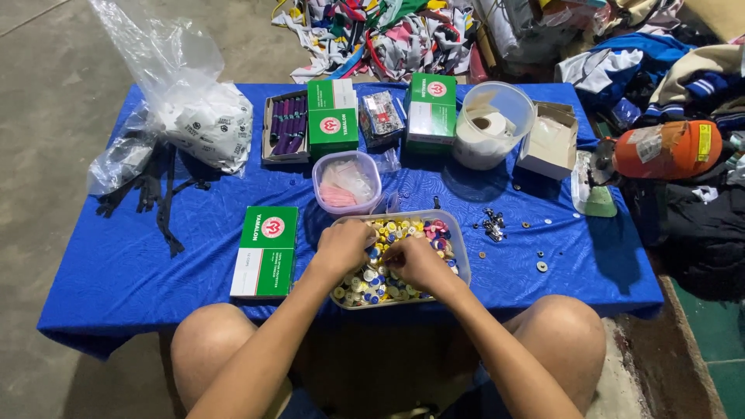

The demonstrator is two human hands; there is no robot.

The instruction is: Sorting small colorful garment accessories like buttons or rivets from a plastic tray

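Head view: both hands are down in a clear tray (459, 247) of mixed coloured buttons (372, 283) that sits at the near edge of the worktop (116, 271), about midway along it. The left hand (343, 247) rests on the buttons with its fingers curled down into the heap; whether they pinch one cannot be told. The right hand (415, 262) lies just beside it, nearly touching, fingers bent together at the tips over the buttons; what they grip, if anything, is hidden.

Touching the tray's far side stands a small tub (347, 183) with pink and white pieces in it. A green box (265, 250) lies just left of the tray, near the front edge. Along the far edge run an open box of purple spools (285, 126), two more green boxes (332, 116) (431, 107), a round clear tub (497, 120) and an open carton (549, 140). At the far left corner sits a plastic bag (198, 116) of white pieces, with black straps (159, 198) beneath it. Right of the tray, loose metal bits (493, 225) and washers (541, 266) are scattered on the blue cloth. Beyond the right edge lies an orange tool (667, 149), and cloth heaps (380, 31) lie past the far edge.
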